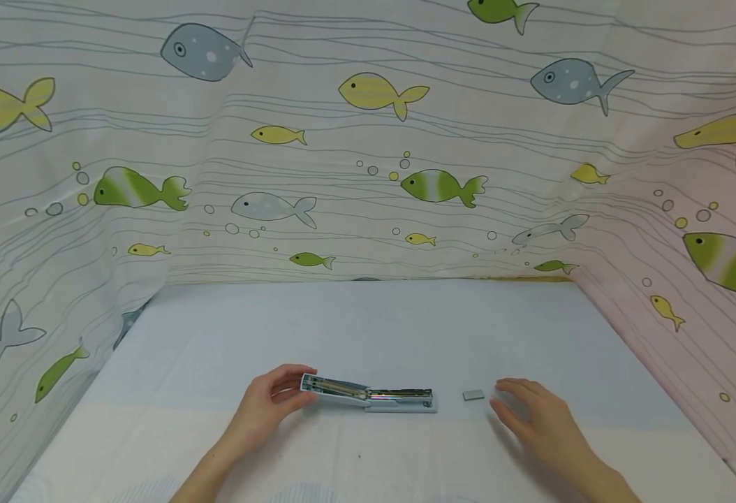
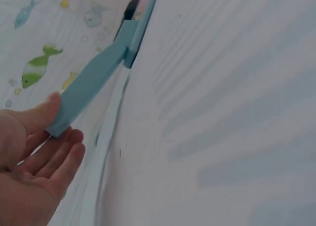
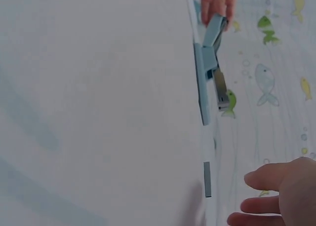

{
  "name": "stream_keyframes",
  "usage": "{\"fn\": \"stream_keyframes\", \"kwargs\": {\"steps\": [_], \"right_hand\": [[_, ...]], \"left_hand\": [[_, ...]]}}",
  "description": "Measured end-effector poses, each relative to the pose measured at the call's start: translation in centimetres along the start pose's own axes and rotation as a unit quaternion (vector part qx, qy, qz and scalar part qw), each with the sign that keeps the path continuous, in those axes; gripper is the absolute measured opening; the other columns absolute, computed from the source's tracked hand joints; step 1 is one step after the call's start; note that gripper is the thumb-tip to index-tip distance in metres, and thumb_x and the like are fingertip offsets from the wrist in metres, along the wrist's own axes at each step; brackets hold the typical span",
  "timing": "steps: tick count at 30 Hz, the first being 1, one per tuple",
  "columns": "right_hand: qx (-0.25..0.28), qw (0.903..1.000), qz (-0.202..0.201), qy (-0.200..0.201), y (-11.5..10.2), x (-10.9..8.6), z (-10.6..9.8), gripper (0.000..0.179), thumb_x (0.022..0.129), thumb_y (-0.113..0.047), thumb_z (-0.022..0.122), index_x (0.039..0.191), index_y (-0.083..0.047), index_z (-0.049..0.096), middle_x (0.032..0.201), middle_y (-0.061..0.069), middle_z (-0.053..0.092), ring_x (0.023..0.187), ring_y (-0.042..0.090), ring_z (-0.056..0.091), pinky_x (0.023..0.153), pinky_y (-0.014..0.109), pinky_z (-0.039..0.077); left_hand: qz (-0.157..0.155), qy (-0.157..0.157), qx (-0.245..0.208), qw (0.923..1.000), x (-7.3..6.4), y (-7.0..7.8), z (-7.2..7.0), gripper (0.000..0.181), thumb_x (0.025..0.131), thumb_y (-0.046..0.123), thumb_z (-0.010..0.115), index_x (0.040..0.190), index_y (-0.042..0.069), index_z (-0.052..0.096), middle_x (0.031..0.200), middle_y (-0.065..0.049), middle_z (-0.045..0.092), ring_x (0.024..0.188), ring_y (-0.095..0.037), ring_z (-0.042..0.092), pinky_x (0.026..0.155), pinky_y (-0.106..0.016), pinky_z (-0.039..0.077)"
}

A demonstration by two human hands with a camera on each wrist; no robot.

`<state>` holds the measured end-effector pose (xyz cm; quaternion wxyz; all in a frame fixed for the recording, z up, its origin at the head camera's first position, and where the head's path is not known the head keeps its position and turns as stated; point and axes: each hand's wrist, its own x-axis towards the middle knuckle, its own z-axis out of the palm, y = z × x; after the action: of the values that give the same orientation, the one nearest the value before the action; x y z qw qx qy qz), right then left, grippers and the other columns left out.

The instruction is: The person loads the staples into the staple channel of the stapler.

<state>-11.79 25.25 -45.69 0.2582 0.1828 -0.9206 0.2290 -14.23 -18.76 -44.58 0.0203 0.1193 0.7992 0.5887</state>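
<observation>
Head view: the right hand (image 1: 540, 417), fingers loose, holds nothing; just left of its fingertips lies the small grey strip (image 1: 473, 395), long axis pointing toward the unfolded stapler (image 1: 399, 404), whose far end the left hand (image 1: 262, 405) pinches.

Curtained booth, room type unclear: fish-print sheeting (image 1: 343, 157) lines the back and side edges of the surface (image 1: 368, 325).

Pale-blue long hinged plastic stapler (image 2: 101, 70): smooth, mostly matt shell
Slim silvery metal rail (image 1: 399, 394): glossy, on the stapler's right half
Small grey rectangular metal staple strip (image 1: 473, 395): dull sheen
White fish-printed sheet (image 1: 343, 161): cloth or plastic unclear, faintly glossy at left
Pale-blue-and-white flat table covering (image 1: 368, 328): smooth, matt
</observation>
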Motion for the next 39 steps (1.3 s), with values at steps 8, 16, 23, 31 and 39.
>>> {"fn": "stream_keyframes", "kwargs": {"steps": [8, 16, 23, 31, 39], "right_hand": [[0.015, 0.9991, -0.039, 0.006, 0.6, 0.4, 0.9, 0.031, 0.072, -0.006, 0.086, 0.101, -0.008, 0.075, 0.106, 0.002, 0.074, 0.096, 0.025, 0.071, 0.082, 0.029, 0.059], [0.047, 0.9981, -0.04, -0.004, 1.0, 0.5, 2.3, 0.034, 0.071, -0.001, 0.086, 0.102, -0.009, 0.075, 0.105, 0.0, 0.075, 0.095, 0.024, 0.071, 0.093, 0.006, 0.045], [0.049, 0.9986, -0.018, -0.004, 0.7, 0.6, 2.9, 0.035, 0.069, 0.002, 0.086, 0.1, -0.01, 0.076, 0.101, -0.001, 0.076, 0.093, 0.022, 0.072, 0.089, 0.009, 0.049], [0.05, 0.9985, -0.023, 0.005, 0.9, 0.8, 3.4, 0.035, 0.067, 0.001, 0.088, 0.098, -0.012, 0.076, 0.098, -0.003, 0.076, 0.091, 0.02, 0.072, 0.087, 0.006, 0.047], [0.054, 0.9984, -0.018, 0.004, 0.9, 0.6, 3.8, 0.035, 0.067, 0.0, 0.089, 0.096, -0.015, 0.076, 0.098, -0.007, 0.074, 0.09, 0.016, 0.07, 0.083, 0.01, 0.051]], "left_hand": [[0.009, -0.002, -0.015, 0.9998, 0.2, -0.1, 0.0, 0.044, 0.084, 0.012, 0.081, 0.123, 0.002, 0.064, 0.12, -0.017, 0.068, 0.106, -0.012, 0.068, 0.093, -0.022, 0.057], [0.009, 0.0, -0.026, 0.9996, 0.3, -0.3, 0.0, 0.043, 0.084, 0.011, 0.081, 0.123, 0.002, 0.064, 0.121, -0.018, 0.068, 0.107, -0.013, 0.068, 0.092, -0.022, 0.057], [0.002, 0.004, -0.033, 0.9994, 0.3, -0.2, 0.1, 0.044, 0.083, 0.011, 0.081, 0.123, 0.002, 0.064, 0.122, -0.018, 0.068, 0.106, -0.008, 0.067, 0.092, -0.022, 0.058], [0.012, 0.013, -0.027, 0.9995, 0.3, -0.3, 0.2, 0.044, 0.084, 0.013, 0.081, 0.123, 0.004, 0.065, 0.121, -0.016, 0.069, 0.105, -0.008, 0.067, 0.091, -0.021, 0.058], [0.019, 0.015, -0.03, 0.9993, 0.3, -0.5, 0.2, 0.045, 0.084, 0.012, 0.08, 0.125, 0.002, 0.064, 0.122, -0.016, 0.069, 0.104, -0.009, 0.067, 0.09, -0.021, 0.058]]}}
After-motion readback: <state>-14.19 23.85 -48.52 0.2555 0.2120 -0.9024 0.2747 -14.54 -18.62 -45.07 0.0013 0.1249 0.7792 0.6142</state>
